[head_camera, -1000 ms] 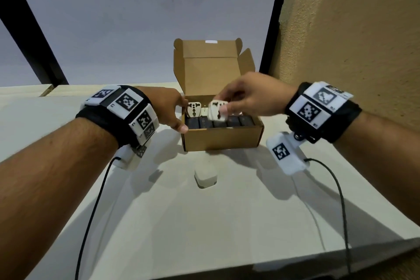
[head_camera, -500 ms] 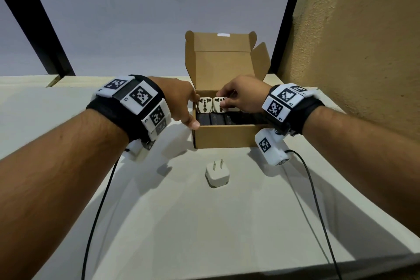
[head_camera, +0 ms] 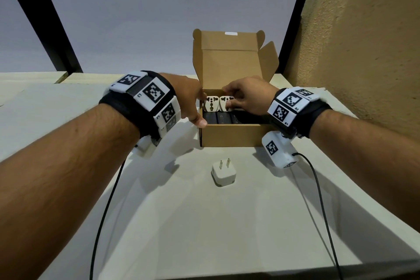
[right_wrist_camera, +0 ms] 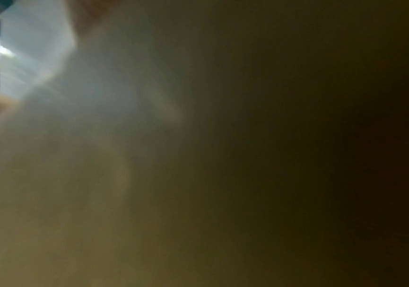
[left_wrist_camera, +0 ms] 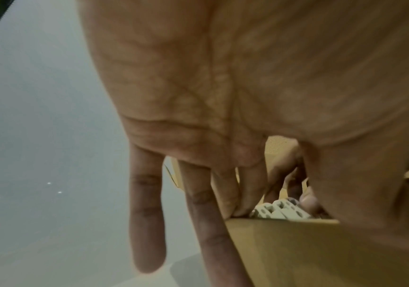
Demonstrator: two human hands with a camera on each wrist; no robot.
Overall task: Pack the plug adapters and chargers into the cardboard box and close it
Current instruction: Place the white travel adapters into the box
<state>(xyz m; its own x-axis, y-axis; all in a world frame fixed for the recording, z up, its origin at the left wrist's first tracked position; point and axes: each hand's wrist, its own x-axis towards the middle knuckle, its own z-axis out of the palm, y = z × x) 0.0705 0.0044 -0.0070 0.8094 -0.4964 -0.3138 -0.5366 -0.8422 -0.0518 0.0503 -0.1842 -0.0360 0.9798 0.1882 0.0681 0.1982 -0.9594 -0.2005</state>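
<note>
The open cardboard box [head_camera: 231,136] stands mid-table with its lid upright. Black chargers [head_camera: 223,118] fill its front row. Two white plug adapters stand side by side in the back row, one at the left [head_camera: 210,104] and one beside it [head_camera: 225,100]. My right hand [head_camera: 236,98] pinches that second adapter, thumb on its face. My left hand [head_camera: 200,109] rests against the box's left wall with straight fingers [left_wrist_camera: 146,223], thumb on the front corner. In the left wrist view the adapters [left_wrist_camera: 282,210] peek over the box wall [left_wrist_camera: 296,252]. The right wrist view is dark and blurred.
A white two-prong charger [head_camera: 223,174] lies on the pale table [head_camera: 204,223] just in front of the box. A rough tan wall [head_camera: 363,41] rises close on the right. Black cables [head_camera: 106,211] trail from both wrists to the near table edge.
My right hand has carried the second white adapter down into the box's back row, beside the first one. My left hand has stayed on the box's left side.
</note>
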